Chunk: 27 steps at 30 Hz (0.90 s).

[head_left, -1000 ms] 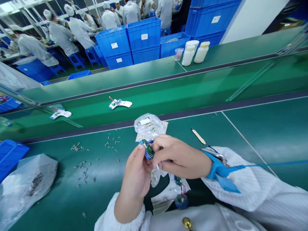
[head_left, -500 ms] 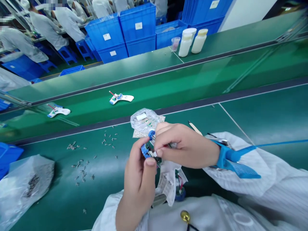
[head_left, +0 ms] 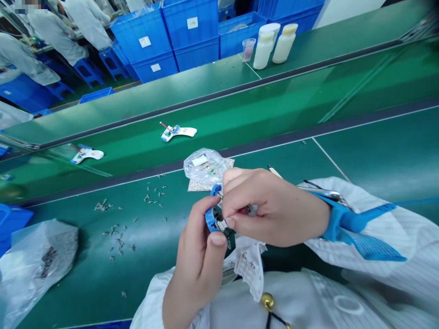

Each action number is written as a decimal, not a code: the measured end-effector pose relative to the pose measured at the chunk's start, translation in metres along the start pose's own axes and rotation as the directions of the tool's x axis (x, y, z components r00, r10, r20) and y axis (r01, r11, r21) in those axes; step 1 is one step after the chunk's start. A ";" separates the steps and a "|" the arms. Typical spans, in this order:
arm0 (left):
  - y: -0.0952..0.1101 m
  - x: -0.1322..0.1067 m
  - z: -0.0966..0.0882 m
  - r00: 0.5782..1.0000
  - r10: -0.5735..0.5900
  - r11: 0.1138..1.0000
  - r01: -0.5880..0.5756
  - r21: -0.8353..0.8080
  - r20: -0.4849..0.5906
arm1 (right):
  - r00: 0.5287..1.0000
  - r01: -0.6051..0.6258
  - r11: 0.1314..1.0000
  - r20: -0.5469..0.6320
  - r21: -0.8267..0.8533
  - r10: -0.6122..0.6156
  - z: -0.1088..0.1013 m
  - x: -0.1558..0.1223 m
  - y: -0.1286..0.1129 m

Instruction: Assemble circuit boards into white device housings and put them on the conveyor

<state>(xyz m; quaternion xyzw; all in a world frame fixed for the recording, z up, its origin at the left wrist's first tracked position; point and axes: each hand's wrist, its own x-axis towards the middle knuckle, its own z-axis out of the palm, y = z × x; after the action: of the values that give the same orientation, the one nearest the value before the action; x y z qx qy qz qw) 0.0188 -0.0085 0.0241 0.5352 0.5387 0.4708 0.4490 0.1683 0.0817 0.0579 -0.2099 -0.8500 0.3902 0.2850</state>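
Note:
My left hand (head_left: 197, 262) grips a small blue plastic part with a green circuit board (head_left: 214, 219) in it, thumb and fingers closed around it. My right hand (head_left: 270, 210) is pinched against the same part from the right, fingers closed on something small I cannot make out. A blue strap (head_left: 343, 221) with a cord circles my right wrist. Under my hands lies a clear bag with printed paper (head_left: 248, 265). Just beyond them sits a clear bag of small boards (head_left: 204, 167) on the green bench (head_left: 377, 155).
Several small metal bits (head_left: 118, 235) lie scattered to the left, beside a plastic bag of them (head_left: 32, 265). Two white and blue assemblies (head_left: 178, 132) (head_left: 85, 154) lie on the belt. White bottles (head_left: 274, 41) and blue crates (head_left: 164, 36) stand beyond; people in white coats work at back left.
My hands have turned the blue part, my left thumb now pressing its lower edge and my right fingers pinching at its side. The assemblies on the belt have shifted slightly right.

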 end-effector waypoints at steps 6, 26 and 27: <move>0.007 0.000 0.002 0.992 0.129 0.961 -0.122 0.246 -0.012 | 0.999 -0.005 0.997 0.045 -0.073 0.008 -0.001 -0.002 -0.006; -0.001 0.003 0.006 0.968 -0.218 0.777 0.096 0.622 0.123 | 0.967 -0.252 0.938 -0.029 -0.237 0.253 -0.021 -0.011 0.047; -0.003 0.002 0.004 0.963 -0.247 0.785 0.132 0.605 0.110 | 0.933 -0.357 0.889 -0.152 -0.288 0.325 -0.035 -0.008 0.065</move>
<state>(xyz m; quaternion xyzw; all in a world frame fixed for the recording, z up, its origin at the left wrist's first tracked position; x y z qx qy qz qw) 0.0221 -0.0061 0.0203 0.6324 0.6661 0.1801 0.3521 0.2060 0.1355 0.0230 -0.4174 -0.8353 0.2843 0.2175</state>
